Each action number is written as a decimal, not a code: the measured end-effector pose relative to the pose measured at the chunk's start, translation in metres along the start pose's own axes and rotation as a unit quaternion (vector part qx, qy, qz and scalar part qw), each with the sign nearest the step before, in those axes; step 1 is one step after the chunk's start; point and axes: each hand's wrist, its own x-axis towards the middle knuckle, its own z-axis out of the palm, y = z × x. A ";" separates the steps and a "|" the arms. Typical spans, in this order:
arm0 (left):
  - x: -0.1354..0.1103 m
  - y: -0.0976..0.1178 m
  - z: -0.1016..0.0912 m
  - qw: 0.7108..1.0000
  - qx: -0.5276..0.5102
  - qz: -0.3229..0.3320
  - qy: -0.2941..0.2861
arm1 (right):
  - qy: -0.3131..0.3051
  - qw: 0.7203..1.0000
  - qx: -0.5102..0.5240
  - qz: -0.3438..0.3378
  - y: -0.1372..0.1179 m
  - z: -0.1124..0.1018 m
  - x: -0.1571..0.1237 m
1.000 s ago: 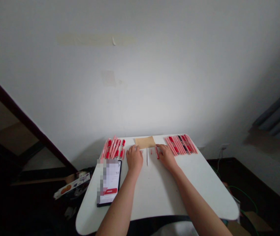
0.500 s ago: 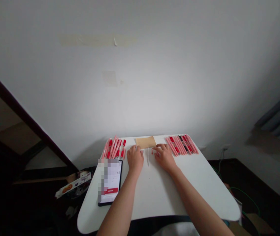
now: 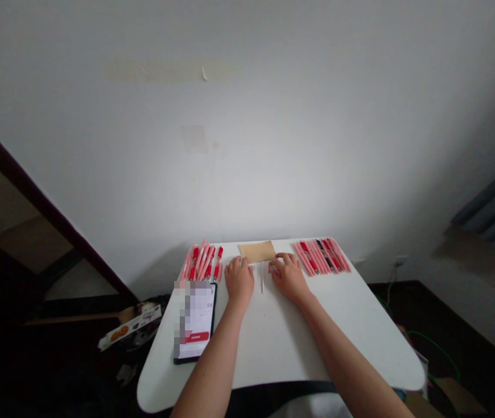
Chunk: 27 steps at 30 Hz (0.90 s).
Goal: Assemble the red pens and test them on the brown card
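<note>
My left hand rests palm down on the white table, its fingers spread forward and slightly bent. Something small and pale shows by its thumb, too small to name. My right hand lies opposite, fingers curled inward with thumb and fingers close together. A tiny reddish bit shows at those fingertips; its kind is unclear. Between both hands a thin white stick, like a pen refill, lies lengthwise, touched by neither. Just beyond the fingertips is a tan piece of paper, with my right index finger near its corner.
Several pink and red pens lie in a loose group at the back left. Another row of pink, red and black pens is at the back right. A phone lies left of my left forearm. The wall stands behind the table.
The fingers of my right hand have drawn in around the small reddish bit, which earlier lay in view beside them. My left hand stays in place. The number on the phone has changed.
</note>
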 end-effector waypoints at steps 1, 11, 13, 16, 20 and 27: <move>0.000 0.000 0.000 1.000 0.000 -0.001 0.000 | 0.002 1.000 0.004 -0.001 0.001 0.001 0.000; -0.001 0.002 -0.002 1.000 0.008 -0.003 0.018 | 0.091 0.990 0.103 -0.015 0.022 0.004 -0.001; 0.000 0.002 -0.001 1.000 0.006 -0.007 0.026 | 0.108 0.990 0.089 -0.001 0.027 0.002 -0.002; 0.001 0.001 0.001 0.999 -0.001 -0.011 0.046 | 0.121 0.991 0.047 0.024 0.032 -0.002 -0.003; 0.001 0.003 0.000 0.997 -0.017 -0.009 0.072 | 0.104 0.993 -0.008 0.049 0.034 -0.006 -0.004; -0.004 0.017 -0.003 0.994 -0.094 0.002 0.060 | 0.053 0.996 -0.033 0.063 0.035 -0.012 -0.006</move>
